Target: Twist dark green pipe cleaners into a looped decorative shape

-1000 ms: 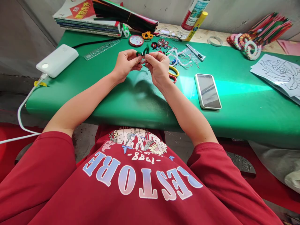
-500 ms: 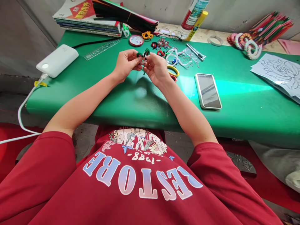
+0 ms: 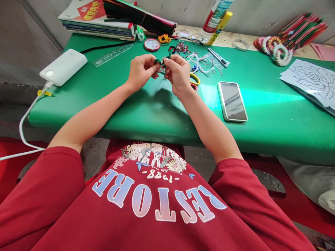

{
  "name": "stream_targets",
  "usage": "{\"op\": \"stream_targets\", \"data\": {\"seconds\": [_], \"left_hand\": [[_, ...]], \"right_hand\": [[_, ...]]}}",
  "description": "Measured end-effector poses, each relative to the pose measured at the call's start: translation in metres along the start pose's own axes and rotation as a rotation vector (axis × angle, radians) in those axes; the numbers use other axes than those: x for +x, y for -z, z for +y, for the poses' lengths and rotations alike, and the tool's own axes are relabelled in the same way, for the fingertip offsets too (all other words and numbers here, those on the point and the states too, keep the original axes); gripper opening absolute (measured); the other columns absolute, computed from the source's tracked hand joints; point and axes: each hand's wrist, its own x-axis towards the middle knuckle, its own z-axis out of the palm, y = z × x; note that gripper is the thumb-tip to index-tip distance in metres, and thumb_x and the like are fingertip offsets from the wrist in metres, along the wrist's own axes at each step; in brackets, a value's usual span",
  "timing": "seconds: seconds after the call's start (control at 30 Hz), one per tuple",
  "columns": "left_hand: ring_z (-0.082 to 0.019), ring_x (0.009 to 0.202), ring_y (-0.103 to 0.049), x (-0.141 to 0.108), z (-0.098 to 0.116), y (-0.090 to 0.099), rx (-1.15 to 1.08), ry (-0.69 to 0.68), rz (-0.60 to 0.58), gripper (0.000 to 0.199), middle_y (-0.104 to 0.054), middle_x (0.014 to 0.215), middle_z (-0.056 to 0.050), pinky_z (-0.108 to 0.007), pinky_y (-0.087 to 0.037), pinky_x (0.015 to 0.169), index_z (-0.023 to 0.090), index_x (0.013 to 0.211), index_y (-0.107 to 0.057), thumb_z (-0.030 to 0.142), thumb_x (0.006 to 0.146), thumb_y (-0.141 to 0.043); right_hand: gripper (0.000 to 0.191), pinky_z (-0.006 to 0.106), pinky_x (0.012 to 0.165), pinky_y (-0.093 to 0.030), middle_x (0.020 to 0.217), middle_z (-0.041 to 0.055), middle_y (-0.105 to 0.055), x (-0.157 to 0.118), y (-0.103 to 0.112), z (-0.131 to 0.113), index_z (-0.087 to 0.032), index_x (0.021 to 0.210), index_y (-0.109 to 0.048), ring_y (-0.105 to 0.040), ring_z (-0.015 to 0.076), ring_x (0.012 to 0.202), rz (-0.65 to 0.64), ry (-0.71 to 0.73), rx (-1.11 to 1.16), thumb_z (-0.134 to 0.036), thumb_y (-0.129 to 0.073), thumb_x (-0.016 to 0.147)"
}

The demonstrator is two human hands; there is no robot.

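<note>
Above the green table (image 3: 115,115), a small green fuzzy piece (image 3: 170,52) with a bit of white is held between my two hands. My left hand (image 3: 142,71) pinches its left side, fingers closed. The fingers of my right hand (image 3: 178,71) are closed on its right side, and a green end sticks up above them. Much of the piece is hidden by my fingertips. White fuzzy strips (image 3: 196,62) and small red and dark pieces (image 3: 182,48) lie just beyond my right hand.
A phone (image 3: 232,101) lies to the right, yellow-handled scissors (image 3: 194,78) beside my right wrist. At the left are a white power bank (image 3: 63,67) and a clear ruler (image 3: 113,54). Glasses (image 3: 190,37), a stack of books (image 3: 99,26) and a yellow tube (image 3: 220,28) stand along the back.
My right hand has shifted slightly right and turned. The green piece has changed shape, with one end now rising above my right fingers. My left hand has barely moved.
</note>
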Motion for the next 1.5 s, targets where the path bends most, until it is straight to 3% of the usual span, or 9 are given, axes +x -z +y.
{"op": "stream_targets", "data": {"seconds": [0.2, 0.43, 0.57, 0.77, 1.0, 1.23, 1.4, 1.5], "left_hand": [[-0.044, 0.093, -0.092, -0.008, 0.016, 0.001, 0.103, -0.001, 0.025, 0.032, -0.081, 0.082, -0.002, -0.067, -0.077, 0.088, 0.044, 0.076, -0.074, 0.060, 0.083, -0.100], [-0.046, 0.095, -0.093, -0.008, 0.033, -0.004, 0.135, 0.049, 0.043, 0.034, -0.076, 0.070, -0.002, -0.063, -0.076, 0.080, 0.044, 0.080, -0.077, 0.067, 0.080, -0.102], [-0.043, 0.092, -0.089, -0.004, 0.021, -0.002, 0.104, 0.043, 0.030, 0.039, -0.074, 0.068, -0.001, -0.064, -0.072, 0.080, 0.045, 0.077, -0.072, 0.072, 0.076, -0.100], [-0.024, 0.074, -0.067, 0.007, -0.008, 0.001, 0.018, 0.085, 0.059, 0.054, -0.081, 0.079, 0.005, -0.060, -0.069, 0.084, 0.040, 0.075, -0.063, 0.082, 0.067, -0.096], [-0.022, 0.072, -0.062, 0.015, -0.024, 0.005, -0.066, 0.156, 0.084, 0.067, -0.081, 0.076, 0.007, -0.059, -0.063, 0.082, 0.041, 0.076, -0.059, 0.091, 0.056, -0.099], [-0.022, 0.074, -0.060, 0.015, -0.028, 0.008, -0.090, 0.180, 0.036, 0.070, -0.080, 0.075, 0.008, -0.059, -0.062, 0.086, 0.041, 0.079, -0.064, 0.093, 0.055, -0.105], [-0.023, 0.076, -0.060, 0.014, -0.026, 0.008, -0.112, 0.172, 0.003, 0.077, -0.081, 0.077, 0.006, -0.061, -0.065, 0.091, 0.042, 0.081, -0.069, 0.102, 0.052, -0.108], [-0.025, 0.079, -0.060, 0.016, -0.028, 0.007, -0.137, 0.148, -0.001, 0.085, -0.084, 0.081, 0.005, -0.062, -0.068, 0.092, 0.043, 0.083, -0.070, 0.110, 0.048, -0.108]], "right_hand": [[0.082, 0.062, 0.100, -0.070, 0.087, 0.0048, -0.072, 0.004, -0.004, 0.005, -0.039, 0.081, -0.050, -0.075, 0.0409, 0.107, 0.038, 0.122, -0.015, -0.106, -0.098, 0.082], [0.075, 0.069, 0.099, -0.071, 0.094, 0.0084, -0.079, -0.002, -0.001, -0.005, -0.044, 0.084, -0.066, -0.079, 0.0521, 0.125, -0.021, 0.003, 0.015, -0.106, -0.105, 0.068], [0.055, 0.065, 0.100, -0.071, 0.113, 0.0046, -0.088, 0.000, -0.001, -0.003, -0.048, 0.094, -0.076, -0.080, 0.0494, 0.130, 0.022, -0.008, 0.035, -0.089, -0.103, 0.071], [0.048, 0.065, 0.103, -0.073, 0.121, 0.0043, -0.088, 0.008, -0.003, 0.007, -0.043, 0.098, -0.067, -0.079, 0.0480, 0.134, 0.093, 0.006, 0.071, -0.068, -0.100, 0.074], [0.055, 0.064, 0.102, -0.073, 0.121, 0.0070, -0.084, 0.006, -0.003, 0.008, -0.040, 0.095, -0.052, -0.083, 0.0465, 0.130, 0.039, 0.062, 0.056, -0.061, -0.101, 0.081], [0.060, 0.065, 0.102, -0.074, 0.125, 0.0068, -0.086, 0.011, -0.004, 0.013, -0.039, 0.095, -0.054, -0.084, 0.0485, 0.132, 0.024, 0.050, 0.036, -0.066, -0.104, 0.078], [0.044, 0.071, 0.104, -0.074, 0.111, 0.0099, -0.087, 0.013, -0.001, 0.015, -0.041, 0.088, -0.064, -0.084, 0.0537, 0.132, -0.015, 0.051, 0.001, -0.067, -0.099, 0.087], [0.034, 0.071, 0.111, -0.075, 0.112, 0.0095, -0.089, 0.013, -0.001, 0.013, -0.041, 0.085, -0.069, -0.085, 0.0512, 0.128, -0.014, 0.058, 0.031, -0.062, -0.095, 0.088]]}}
